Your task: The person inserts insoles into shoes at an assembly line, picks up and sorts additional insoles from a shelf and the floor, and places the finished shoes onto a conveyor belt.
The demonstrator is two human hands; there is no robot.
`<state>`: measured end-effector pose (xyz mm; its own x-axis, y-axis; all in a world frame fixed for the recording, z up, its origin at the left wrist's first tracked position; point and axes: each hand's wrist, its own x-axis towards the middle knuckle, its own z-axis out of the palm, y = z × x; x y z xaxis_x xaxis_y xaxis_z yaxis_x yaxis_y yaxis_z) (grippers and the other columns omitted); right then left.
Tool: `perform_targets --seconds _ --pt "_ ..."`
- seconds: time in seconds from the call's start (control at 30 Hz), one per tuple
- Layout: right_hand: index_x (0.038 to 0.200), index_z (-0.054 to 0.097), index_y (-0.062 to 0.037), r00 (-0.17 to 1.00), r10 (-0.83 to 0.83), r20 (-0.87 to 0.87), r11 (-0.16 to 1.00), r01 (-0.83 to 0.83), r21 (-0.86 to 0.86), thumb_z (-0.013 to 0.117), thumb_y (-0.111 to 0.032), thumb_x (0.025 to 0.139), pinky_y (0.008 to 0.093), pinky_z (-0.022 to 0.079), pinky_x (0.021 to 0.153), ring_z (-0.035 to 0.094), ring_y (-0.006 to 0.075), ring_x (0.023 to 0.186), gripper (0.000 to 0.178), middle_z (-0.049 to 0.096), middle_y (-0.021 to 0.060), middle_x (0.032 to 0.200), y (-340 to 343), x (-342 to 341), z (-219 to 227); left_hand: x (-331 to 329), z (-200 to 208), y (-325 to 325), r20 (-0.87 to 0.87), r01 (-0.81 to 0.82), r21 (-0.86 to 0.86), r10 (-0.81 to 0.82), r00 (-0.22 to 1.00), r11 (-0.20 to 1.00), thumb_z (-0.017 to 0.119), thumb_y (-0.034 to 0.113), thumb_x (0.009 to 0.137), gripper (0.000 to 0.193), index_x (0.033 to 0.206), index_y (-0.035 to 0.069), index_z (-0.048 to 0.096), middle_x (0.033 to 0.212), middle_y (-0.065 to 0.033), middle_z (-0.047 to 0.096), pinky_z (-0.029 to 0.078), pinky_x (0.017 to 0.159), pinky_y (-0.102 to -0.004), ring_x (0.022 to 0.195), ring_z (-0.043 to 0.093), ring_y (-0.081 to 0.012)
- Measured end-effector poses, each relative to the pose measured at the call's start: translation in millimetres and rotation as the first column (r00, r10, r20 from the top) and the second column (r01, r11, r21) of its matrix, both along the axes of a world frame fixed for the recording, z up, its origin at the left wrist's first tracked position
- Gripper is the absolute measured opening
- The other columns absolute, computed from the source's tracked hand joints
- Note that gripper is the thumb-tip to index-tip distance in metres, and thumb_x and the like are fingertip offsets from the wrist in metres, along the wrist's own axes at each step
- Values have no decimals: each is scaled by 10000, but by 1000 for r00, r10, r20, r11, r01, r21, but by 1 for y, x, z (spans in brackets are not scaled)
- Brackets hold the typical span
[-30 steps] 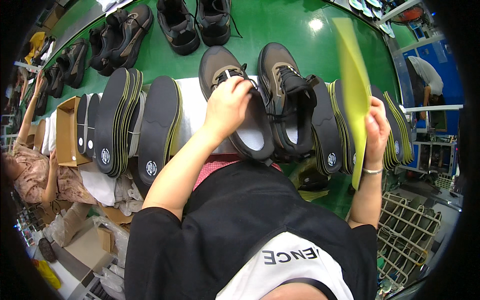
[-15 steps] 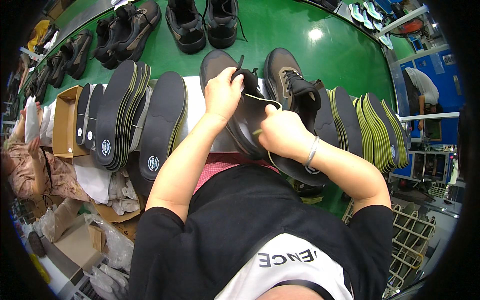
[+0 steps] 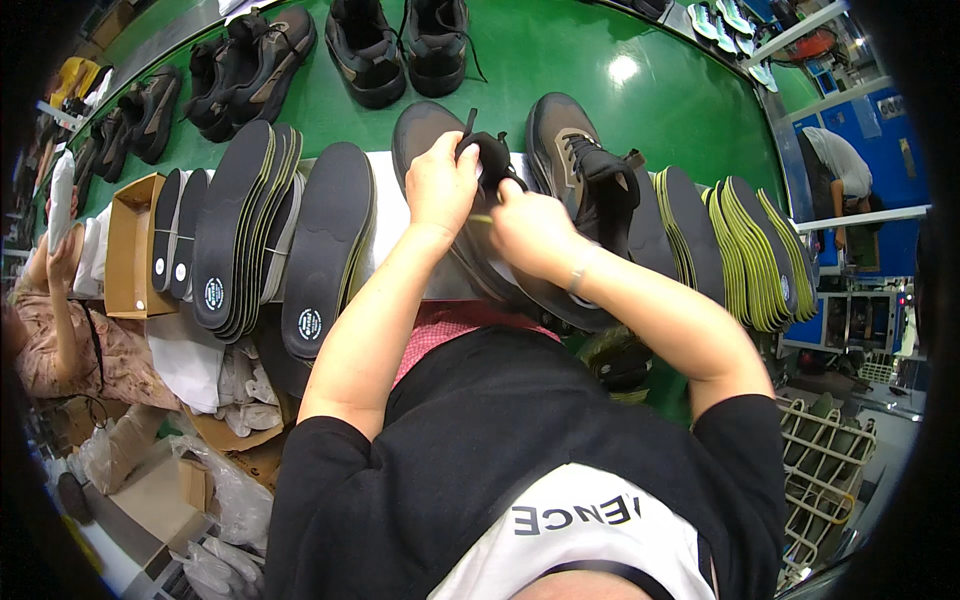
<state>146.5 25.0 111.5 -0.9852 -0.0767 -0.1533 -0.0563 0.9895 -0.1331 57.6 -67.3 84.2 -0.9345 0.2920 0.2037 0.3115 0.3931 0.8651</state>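
Left hand (image 3: 440,190) is grasping the tongue (image 3: 490,158) of the left lace-up shoe (image 3: 425,135) on the counter (image 3: 560,55); right hand (image 3: 535,235) is pinching an insole (image 3: 575,308) at its opening. Holding tongue clear should be preventing toe-end folding.

A bright reflection (image 3: 622,69) gleams on the green worktop (image 3: 690,135), blue panels (image 3: 897,150) beyond.

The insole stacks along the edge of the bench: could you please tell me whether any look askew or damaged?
I see no damage. The insoles toward the right end are fanned apart, so they look a little untidy compared with the tighter stack nearest the left hand.
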Motion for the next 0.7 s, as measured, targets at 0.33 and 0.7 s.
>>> perform_targets --seconds 0.33,0.7 --pt "897 502 24 994 -2 -113 996 12 88 610 -454 666 468 338 832 431 354 1043 542 373 264 1176 -4 52 27 -1 -11 0 -51 -80 -104 75 996 991 528 225 778 233 902 35 577 748 -183 598 449 669 -393 713 581 -335" --pt "635 613 -6 999 32 19 999 -33 31 568 -252 649 363 474 577 573 279 663 251 565 157 701 5 35 25 -1 -9 3 -46 -55 -124 50 998 991 537 220 773 224 900 38 568 784 -162 604 447 678 -384 736 580 -326"
